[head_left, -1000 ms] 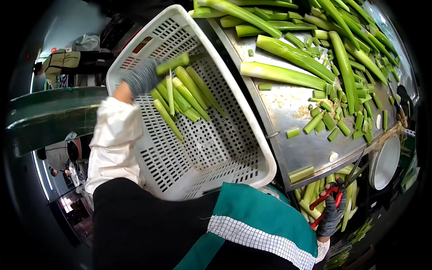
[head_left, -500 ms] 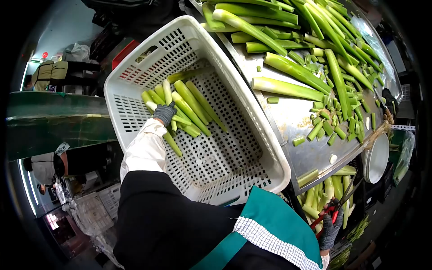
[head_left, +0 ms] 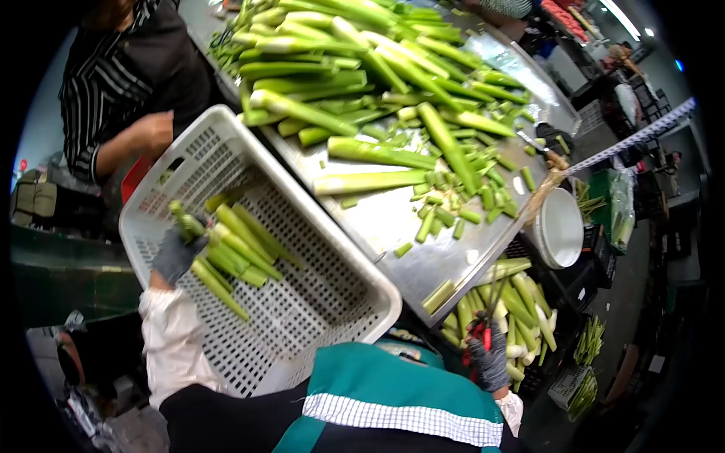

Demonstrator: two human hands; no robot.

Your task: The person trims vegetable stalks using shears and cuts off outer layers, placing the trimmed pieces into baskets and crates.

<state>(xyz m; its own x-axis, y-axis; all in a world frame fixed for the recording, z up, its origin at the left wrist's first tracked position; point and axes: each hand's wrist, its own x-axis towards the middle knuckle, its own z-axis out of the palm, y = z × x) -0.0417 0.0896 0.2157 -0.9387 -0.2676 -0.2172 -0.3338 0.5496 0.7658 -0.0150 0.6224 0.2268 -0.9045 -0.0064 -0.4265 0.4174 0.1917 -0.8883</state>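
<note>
My left hand (head_left: 179,255), in a dark grey glove, is closed around a green stalk (head_left: 187,220) at the left side of a white perforated plastic basket (head_left: 387,296). Beside it, several thick pale-green stalks (head_left: 242,245) lie together on the basket floor. Their smooth, leek-like stems look trimmed at the ends. At the lower right, my gloved right hand (head_left: 491,359) grips red-handled scissors (head_left: 485,332), blades pointing up and away from me. Just beyond those blades is a heap of stalks (head_left: 521,306) in a dark crate.
A metal table (head_left: 362,219) beyond the basket bears a big pile of stalks (head_left: 340,75) and short cut pieces (head_left: 445,215). A white bucket (head_left: 560,230) stands off its right corner. Another person in a striped sleeve (head_left: 98,98) is at upper left.
My view has swung, so basket and table now appear further left, and the other person has come into sight. My left hand has risen slightly from the stalks; the right still holds the scissors.
</note>
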